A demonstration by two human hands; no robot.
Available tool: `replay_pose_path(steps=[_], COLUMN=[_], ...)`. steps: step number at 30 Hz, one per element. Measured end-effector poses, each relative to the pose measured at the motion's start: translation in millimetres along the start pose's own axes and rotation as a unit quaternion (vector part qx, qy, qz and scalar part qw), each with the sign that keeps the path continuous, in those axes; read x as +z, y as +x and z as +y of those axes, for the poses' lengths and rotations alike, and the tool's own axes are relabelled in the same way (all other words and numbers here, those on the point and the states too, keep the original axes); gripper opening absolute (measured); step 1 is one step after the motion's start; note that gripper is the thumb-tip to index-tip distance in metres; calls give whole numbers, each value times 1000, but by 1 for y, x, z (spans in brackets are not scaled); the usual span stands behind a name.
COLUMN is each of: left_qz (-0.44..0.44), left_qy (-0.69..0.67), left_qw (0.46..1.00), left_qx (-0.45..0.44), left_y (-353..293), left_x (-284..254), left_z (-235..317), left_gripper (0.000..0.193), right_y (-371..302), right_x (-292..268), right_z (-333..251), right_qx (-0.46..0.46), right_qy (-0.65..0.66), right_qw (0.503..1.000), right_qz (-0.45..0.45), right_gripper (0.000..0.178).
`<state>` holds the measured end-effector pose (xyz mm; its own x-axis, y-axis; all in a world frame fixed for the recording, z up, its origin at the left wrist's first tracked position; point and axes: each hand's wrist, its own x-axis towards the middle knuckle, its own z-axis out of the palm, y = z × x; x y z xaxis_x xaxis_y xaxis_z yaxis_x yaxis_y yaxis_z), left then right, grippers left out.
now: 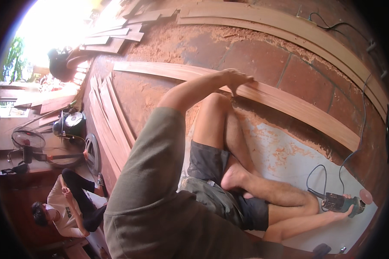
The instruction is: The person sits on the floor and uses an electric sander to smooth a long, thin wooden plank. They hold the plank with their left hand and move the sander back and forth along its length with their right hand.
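Tiled floor, plank under left grip.

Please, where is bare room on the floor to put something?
Reddish tiles, between the plank under the left hand and the long boards beyond it; sawdust lies near the boards. Also the pale sheet between that plank and the right leg, partly dusty. Crowded: left, among narrow planks, and around the power tool in the right hand.

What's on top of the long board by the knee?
The left hand lies on the board, which shows on both sides. Parts under the hand or behind the forearm are covered, so they can't be seen.
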<state>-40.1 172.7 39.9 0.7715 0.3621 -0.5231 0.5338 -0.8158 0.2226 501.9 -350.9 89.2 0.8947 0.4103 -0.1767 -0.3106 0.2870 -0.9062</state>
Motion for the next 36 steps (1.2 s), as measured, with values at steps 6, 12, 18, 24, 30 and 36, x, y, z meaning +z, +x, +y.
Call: replay_pose_path(steps=[6, 12, 18, 24, 30, 36], left_qz=[106, 42, 264, 233, 186, 156], left_qy=[-148, 172, -72, 14, -102, 17], left_qw=[979, 731, 943, 970, 976, 987], left_qx=[-91, -659, -192, -62, -58, -39], left_y=[-112, -180, -66, 2, -9, -133], left_x=[40, 76, 41, 48, 0, -94], left_z=[-163, -210, -94, -26, -40, -31], left_gripper=[112, 80, 102, 105, 95, 101], right_y=[0, -8, -3, -13, -18, -18], right_x=[-8, 46, 64, 73, 66, 55], right_z=[11, 13, 15, 30, 26, 23], right_qx=[-18, -8, 21, 55, 61, 49], right_qy=[34, 34, 43, 59, 55, 93], right_qw=[999, 999, 998, 995, 996, 994], right_qz=[-34, 11, -39, -62, -39, -26], right_gripper=[44, 47, 41, 41, 43, 42])
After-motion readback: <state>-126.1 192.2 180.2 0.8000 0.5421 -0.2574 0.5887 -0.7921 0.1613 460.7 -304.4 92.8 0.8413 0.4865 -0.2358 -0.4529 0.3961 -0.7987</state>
